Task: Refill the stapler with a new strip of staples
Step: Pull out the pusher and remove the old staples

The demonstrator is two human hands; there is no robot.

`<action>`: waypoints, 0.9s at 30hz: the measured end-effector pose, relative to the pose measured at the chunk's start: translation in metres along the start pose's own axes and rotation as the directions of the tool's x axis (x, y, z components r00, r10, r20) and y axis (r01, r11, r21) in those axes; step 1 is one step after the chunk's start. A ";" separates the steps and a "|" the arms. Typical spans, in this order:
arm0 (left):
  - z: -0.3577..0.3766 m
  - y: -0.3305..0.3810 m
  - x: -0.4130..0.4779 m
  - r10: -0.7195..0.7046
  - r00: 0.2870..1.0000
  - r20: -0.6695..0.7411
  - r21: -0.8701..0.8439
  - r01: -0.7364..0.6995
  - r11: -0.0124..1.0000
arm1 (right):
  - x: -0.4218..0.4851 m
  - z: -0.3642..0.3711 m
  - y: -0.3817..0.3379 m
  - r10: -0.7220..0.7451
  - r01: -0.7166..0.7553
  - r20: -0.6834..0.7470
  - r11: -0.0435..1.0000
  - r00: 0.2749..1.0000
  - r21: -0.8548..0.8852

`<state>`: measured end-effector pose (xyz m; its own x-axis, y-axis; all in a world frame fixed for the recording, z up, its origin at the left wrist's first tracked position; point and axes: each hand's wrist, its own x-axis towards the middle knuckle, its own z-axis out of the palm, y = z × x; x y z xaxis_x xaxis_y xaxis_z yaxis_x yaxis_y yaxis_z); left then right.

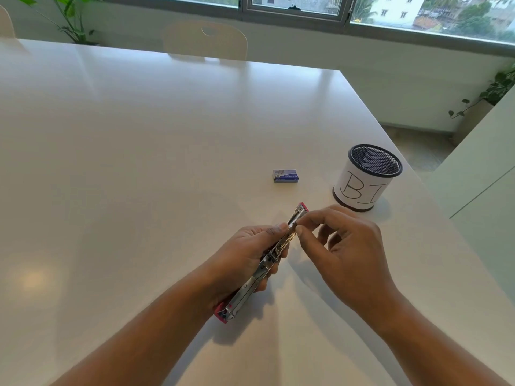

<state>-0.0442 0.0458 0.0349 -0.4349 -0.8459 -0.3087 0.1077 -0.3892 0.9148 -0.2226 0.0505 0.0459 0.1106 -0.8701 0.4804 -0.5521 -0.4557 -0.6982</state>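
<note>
Left hand (250, 246) clenched around opened stapler (267, 260), right hand (345, 246) fingers pinching its rail, staple box (285, 176), mesh cup (367, 176) beyond

There is a single view, from a camera worn on the person's head. It looks forward and steeply down across a white tabletop (117, 151), with strong wide-angle bending at the edges. Both forearms enter from the bottom edge, and the left hand (248, 254) and right hand (345, 254) sit close below the lens, a little below frame centre. Farther off, the view reaches a chair back (204, 40) at the far side of the tabletop and a window (292, 6) along the top edge.
</note>
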 end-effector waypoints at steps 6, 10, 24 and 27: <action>0.001 0.002 -0.002 -0.009 1.000 -0.007 0.007 0.009 1.000 | -0.002 0.004 -0.001 -0.009 0.008 0.040 1.000 0.999 0.014; 0.001 0.003 -0.001 -0.039 0.999 -0.022 0.000 0.039 0.999 | -0.003 0.005 -0.001 -0.007 0.006 0.060 1.000 0.998 0.015; -0.003 0.003 0.002 -0.134 0.984 -0.118 -0.203 0.108 0.973 | -0.009 0.003 -0.016 -0.075 0.071 0.024 0.988 0.997 0.134; -0.005 0.003 0.002 -0.120 0.985 -0.125 -0.223 0.090 0.971 | -0.016 0.007 -0.023 -0.136 0.131 0.050 0.987 0.989 0.094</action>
<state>-0.0407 0.0412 0.0357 -0.3296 -0.8317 -0.4468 0.2644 -0.5356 0.8020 -0.2063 0.0732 0.0505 0.2261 -0.8080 0.5440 -0.4526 -0.5817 -0.6759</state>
